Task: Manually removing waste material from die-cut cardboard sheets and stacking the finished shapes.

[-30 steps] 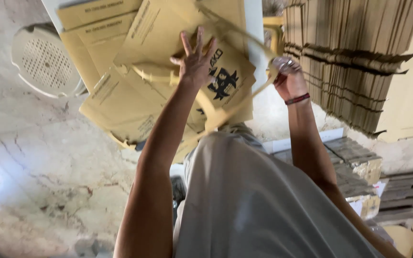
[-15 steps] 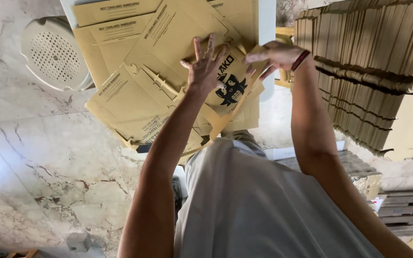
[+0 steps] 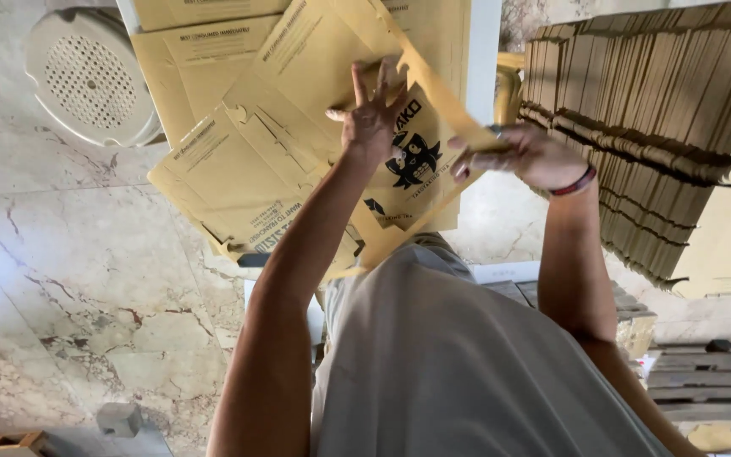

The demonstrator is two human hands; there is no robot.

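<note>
A white perforated stool [image 3: 86, 76] stands left of the heap of flat cardboard sheets [image 3: 213, 169]; stacked cardboard [image 3: 653, 127] rises at right. The left hand [image 3: 371, 118] presses spread fingers — released, gripping nothing — on the printed cardboard blank [image 3: 416, 161], while the right hand [image 3: 522, 155] pinches its raised flap [image 3: 446, 101].

A loose pile of flat tan cardboard box blanks [image 3: 239, 169] with black print covers the white bench [image 3: 484, 51], overhanging its near edge. The topmost blank [image 3: 416, 161] bears a black emblem. Beyond the bench's right edge stands a tall stack of plain flattened cartons [image 3: 653, 127].
</note>
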